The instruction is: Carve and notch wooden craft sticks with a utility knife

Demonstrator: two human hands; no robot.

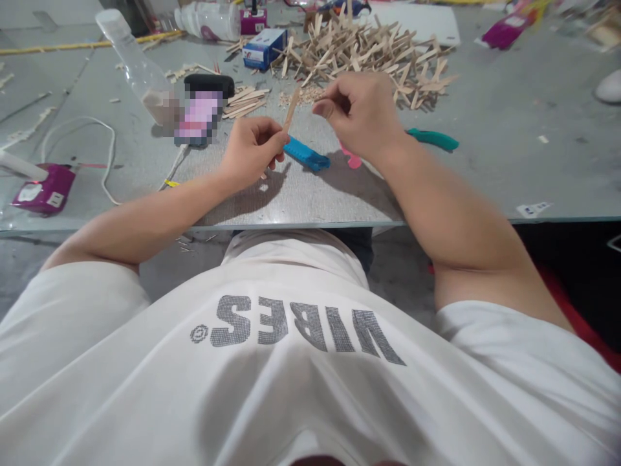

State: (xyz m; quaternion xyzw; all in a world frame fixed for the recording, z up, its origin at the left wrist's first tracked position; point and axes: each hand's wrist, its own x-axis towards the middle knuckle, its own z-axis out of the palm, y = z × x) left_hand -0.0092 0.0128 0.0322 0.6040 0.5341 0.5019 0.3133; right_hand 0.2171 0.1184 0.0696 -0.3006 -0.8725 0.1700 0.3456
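Observation:
My left hand (pixel 252 150) is closed in a pinch on a thin wooden stick (pixel 292 109) that points up and away from me. My right hand (pixel 359 111) hovers just right of the stick's tip, fingers curled together; whether it holds anything is hidden. Both hands are above a grey table (pixel 485 129). A blue cutter-like tool (pixel 306 155) lies on the table directly under the hands. A pink piece (pixel 351 159) shows beneath my right wrist.
A big heap of wooden sticks (pixel 369 52) lies beyond the hands. Green-handled pliers (pixel 433 138) rest to the right. A clear plastic bottle (pixel 138 65), a blue box (pixel 264 48), a purple glue gun (pixel 41 191) with a white cable and a small stick stack (pixel 245 102) sit on the left.

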